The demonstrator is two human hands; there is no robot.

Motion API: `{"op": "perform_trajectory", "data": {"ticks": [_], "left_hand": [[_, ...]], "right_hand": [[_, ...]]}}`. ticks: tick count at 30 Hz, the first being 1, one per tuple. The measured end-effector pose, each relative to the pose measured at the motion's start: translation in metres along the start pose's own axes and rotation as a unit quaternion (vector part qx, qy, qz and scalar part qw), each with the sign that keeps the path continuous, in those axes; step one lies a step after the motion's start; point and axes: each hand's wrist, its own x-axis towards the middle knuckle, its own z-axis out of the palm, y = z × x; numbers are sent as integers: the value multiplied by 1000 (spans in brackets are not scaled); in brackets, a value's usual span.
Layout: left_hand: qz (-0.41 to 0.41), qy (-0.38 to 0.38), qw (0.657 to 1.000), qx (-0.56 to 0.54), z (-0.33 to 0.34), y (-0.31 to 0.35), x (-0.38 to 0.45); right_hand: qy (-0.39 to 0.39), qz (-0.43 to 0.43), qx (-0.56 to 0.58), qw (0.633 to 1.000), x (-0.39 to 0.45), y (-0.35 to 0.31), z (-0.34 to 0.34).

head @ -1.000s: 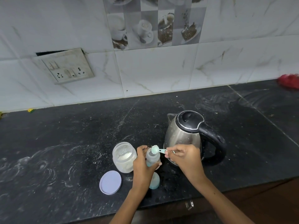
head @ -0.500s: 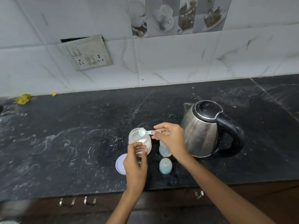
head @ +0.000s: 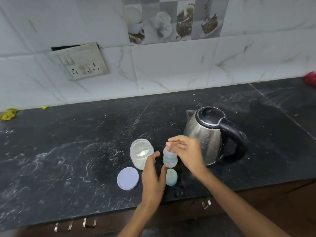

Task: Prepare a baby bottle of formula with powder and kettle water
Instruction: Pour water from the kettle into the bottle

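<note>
My left hand (head: 152,175) — fingers spread, thumb touching the bottle (head: 169,158) on the desk (head: 68,151); my right hand (head: 185,149) pinched above its mouth — contents indistinct. Jar (head: 141,153) stands just left; kettle (head: 206,134) right.

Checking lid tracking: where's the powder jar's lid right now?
Head view: the lid lies flat on the counter, near its front edge, just front-left of the open powder jar.

I could read no words, brands or numbers anywhere; the coloured marks on my baby bottle (head: 169,159) were too blurred.
</note>
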Motion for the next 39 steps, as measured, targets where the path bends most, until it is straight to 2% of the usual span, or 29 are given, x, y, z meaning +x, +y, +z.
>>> {"op": "perform_trajectory", "data": {"ticks": [4, 8, 10, 14, 16, 20, 25, 29, 34, 39], "left_hand": [[-18, -73, 997, 14, 20, 5, 18], [-82, -102, 990, 43, 29, -4, 39], [-86, -108, 988, 68, 34, -8, 43], [-75, -90, 990, 79, 42, -9, 44], [-70, -81, 992, 68, 45, -10, 43], [-68, -63, 995, 49, 52, -10, 41], [-75, -40, 996, 12, 61, -8, 40], [-66, -10, 998, 8, 63, 1, 40], [-73, -8, 997, -6, 61, 10, 46], [-69, -42, 997, -5, 59, 8, 56]], "right_hand": [[44, -4, 11, 999, -25, -4, -40], [95, -81, -57, 991, -34, -21, -68], [131, -149, -100, 975, -33, -32, -87], [165, -278, -243, 915, -17, -37, -127], [150, -277, -301, 900, -8, -31, -144], [99, -228, -356, 901, 2, -15, -162], [52, -194, -329, 923, 6, 1, -168], [42, -216, -205, 954, 11, 8, -167], [43, -258, -151, 953, 29, -7, -178], [-68, -294, -206, 931, 59, -53, -188]]}}
